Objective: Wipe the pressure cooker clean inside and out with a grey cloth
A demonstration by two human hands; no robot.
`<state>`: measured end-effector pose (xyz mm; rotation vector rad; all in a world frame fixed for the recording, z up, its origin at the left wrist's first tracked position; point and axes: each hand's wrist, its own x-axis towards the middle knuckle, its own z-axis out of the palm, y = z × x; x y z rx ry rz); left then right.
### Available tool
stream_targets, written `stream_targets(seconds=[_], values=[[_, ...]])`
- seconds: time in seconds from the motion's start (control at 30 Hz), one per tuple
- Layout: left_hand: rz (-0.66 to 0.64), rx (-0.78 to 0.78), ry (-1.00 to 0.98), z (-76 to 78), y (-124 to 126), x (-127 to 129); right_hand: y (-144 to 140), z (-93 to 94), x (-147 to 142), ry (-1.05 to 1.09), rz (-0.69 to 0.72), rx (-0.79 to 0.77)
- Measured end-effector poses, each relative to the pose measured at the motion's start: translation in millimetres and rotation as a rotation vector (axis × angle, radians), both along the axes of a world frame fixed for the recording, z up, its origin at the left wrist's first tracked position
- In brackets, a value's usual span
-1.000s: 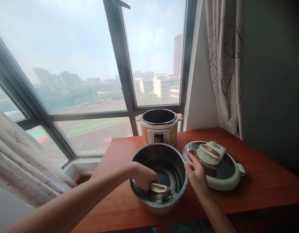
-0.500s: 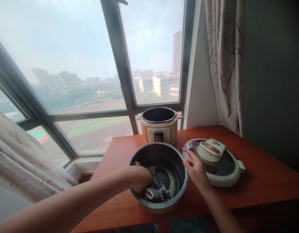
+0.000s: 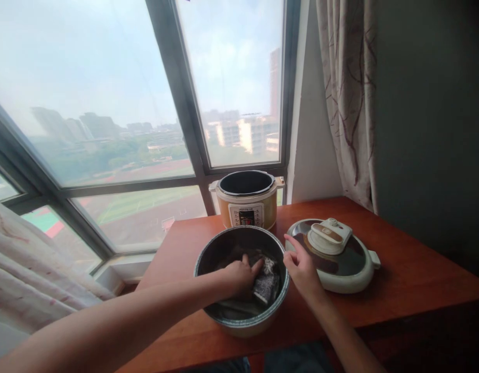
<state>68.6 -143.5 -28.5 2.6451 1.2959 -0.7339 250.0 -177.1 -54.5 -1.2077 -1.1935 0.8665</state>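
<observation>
Now pressing flat on the dark cloth [image 3: 265,284], left hand [image 3: 239,275] inside the metal inner pot [image 3: 223,247], fingers spread over the rag, no longer bunched around it at the near wall as a second ago; shifted toward the far side of the bottom, so wiping looks under way. Steadying the rim just right of that, right hand [image 3: 301,269], fingers loosely open, forefinger extended. Further right, the cooker lid [image 3: 351,269]. Beyond, the cooker base [image 3: 247,204] on the wooden table [image 3: 418,280]; panel writing too small to read.
</observation>
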Motion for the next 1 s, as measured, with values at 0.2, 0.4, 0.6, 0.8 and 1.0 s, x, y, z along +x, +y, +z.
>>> stream_targets(seconds=[0.2,0.4,0.6,0.8,1.0], values=[[-0.184,0.007,-0.067,1.1,2.0,14.4,1.2,-4.4,-2.8,0.023,-0.022,0.008],[-0.448,-0.455,-0.334,20.3,13.9,-9.0,2.2,-7.7,-1.2,0.0,-0.03,0.008],[-0.592,-0.567,-0.359,26.0,17.3,-19.0,3.4,-6.5,1.2,-0.027,-0.018,0.016],[-0.909,-0.063,-0.357,19.9,10.3,-16.5,4.1,-6.4,1.6,-0.008,-0.001,0.0],[-0.89,0.274,-0.212,-9.3,25.8,-17.7,4.7,-9.7,4.9,-0.011,0.004,-0.015]])
